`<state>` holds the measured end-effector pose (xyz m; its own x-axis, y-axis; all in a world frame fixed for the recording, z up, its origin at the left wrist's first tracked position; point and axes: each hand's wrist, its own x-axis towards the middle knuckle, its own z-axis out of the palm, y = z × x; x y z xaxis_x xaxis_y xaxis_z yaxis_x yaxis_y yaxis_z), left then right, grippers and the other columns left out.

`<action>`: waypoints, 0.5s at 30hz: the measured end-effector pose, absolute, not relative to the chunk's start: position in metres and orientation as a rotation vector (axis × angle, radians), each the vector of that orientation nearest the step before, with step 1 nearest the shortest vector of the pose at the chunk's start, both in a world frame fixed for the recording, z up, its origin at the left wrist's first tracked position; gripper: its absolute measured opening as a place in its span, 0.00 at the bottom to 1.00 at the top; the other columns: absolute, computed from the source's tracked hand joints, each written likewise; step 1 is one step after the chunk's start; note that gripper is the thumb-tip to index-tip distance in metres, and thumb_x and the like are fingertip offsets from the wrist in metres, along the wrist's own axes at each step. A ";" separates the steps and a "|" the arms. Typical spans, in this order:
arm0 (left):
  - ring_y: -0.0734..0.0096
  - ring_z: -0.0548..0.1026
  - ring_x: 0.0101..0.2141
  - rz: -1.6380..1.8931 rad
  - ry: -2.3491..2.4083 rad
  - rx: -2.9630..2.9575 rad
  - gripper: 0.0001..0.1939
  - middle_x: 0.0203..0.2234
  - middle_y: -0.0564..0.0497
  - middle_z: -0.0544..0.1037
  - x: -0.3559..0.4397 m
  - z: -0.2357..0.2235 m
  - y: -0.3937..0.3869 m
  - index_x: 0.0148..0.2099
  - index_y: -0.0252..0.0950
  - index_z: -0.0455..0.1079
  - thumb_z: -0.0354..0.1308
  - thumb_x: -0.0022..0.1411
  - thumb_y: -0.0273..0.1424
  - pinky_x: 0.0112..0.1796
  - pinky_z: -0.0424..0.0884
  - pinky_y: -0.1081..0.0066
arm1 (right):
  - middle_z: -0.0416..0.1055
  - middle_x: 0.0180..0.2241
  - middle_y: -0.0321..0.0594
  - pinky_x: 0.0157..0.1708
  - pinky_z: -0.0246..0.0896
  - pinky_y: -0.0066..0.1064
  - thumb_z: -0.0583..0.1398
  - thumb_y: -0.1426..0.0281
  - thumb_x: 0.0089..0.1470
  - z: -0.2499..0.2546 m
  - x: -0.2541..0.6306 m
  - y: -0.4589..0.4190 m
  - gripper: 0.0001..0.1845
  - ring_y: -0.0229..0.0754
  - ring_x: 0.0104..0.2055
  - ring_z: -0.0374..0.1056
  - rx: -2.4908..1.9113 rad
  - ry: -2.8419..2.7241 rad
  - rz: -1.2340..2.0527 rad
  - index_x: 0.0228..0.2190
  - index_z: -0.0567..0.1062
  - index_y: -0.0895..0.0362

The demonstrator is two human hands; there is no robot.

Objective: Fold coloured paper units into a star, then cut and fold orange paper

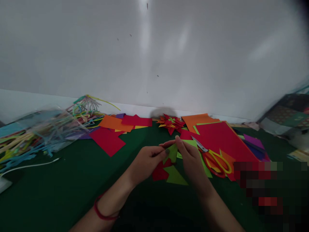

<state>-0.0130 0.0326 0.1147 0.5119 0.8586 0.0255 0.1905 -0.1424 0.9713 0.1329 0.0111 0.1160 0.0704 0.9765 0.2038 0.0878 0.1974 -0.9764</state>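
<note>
Between my two hands is a small piece of green paper (172,152), pinched at its edges. My left hand (147,161) grips its left side with the thumb on top. On the other side, my right hand (191,158) closes on its upper right corner. Below the hands lie red paper scraps (159,172) and a green paper scrap (177,176) with slanted edges. Scissors (214,161) with orange and yellow handles rest just right of my right hand. Beyond the hands sits a layered red paper flower (171,123) with a green centre.
Red paper sheets (217,138) and an orange sheet (198,120) lie at the right. Orange and red paper pieces (108,141) are at the back left. A clear plastic bag (58,125) and colourful pipe cleaners (26,151) cover the far left. A white wall (120,64) stands behind.
</note>
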 end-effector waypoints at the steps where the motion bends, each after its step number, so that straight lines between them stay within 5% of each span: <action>1: 0.79 0.54 0.20 0.747 0.913 1.637 0.18 0.18 0.57 0.58 -0.013 0.115 0.033 0.21 0.34 0.60 0.49 0.59 0.39 0.21 0.52 0.77 | 0.76 0.31 0.40 0.37 0.64 0.31 0.49 0.53 0.55 0.115 0.133 0.011 0.24 0.42 0.36 0.71 -1.156 -1.293 0.965 0.27 0.77 0.55; 15: 0.77 0.57 0.21 0.749 0.978 1.747 0.19 0.18 0.56 0.60 -0.012 0.116 0.032 0.23 0.33 0.63 0.47 0.60 0.40 0.21 0.53 0.78 | 0.76 0.32 0.40 0.38 0.63 0.32 0.51 0.55 0.54 0.113 0.133 0.012 0.21 0.44 0.37 0.71 -1.227 -1.304 0.941 0.30 0.78 0.56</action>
<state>-0.0119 0.0323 0.1156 0.4899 0.8701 0.0542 0.2789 -0.2153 0.9359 0.1334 0.0125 0.1128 0.0922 0.9803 0.1747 0.1437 0.1605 -0.9765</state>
